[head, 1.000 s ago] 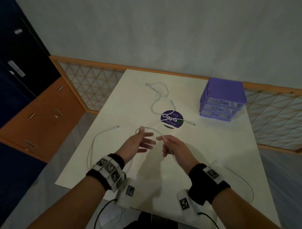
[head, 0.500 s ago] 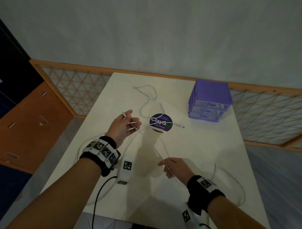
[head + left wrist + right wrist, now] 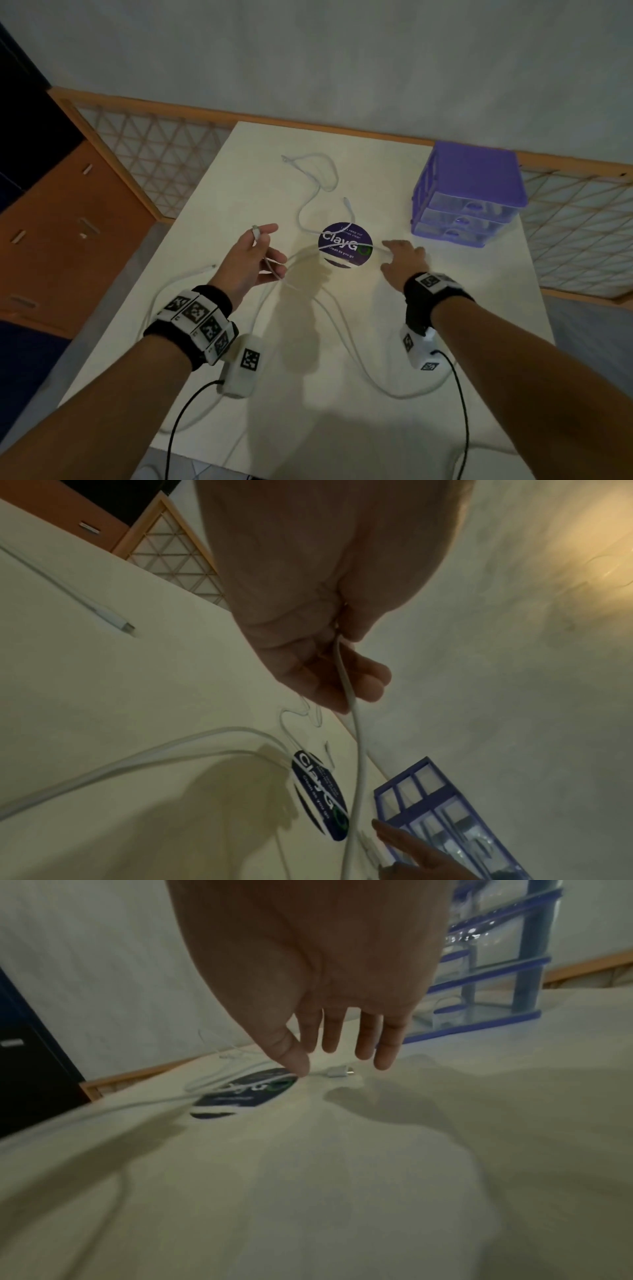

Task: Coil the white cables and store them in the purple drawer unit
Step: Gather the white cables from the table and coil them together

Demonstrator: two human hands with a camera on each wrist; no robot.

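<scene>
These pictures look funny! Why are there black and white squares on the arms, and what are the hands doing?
No robot here, just a person. The squares are markers on wristbands that carry small cameras. One picture comes from a camera on the head, the other two from each wrist. On the table lie loose white cables, a round purple sticker and a purple drawer unit. The left hand holds one end of a white cable. The right hand has straight fingers and reaches down toward a cable plug by the sticker. It holds nothing yet.
</scene>
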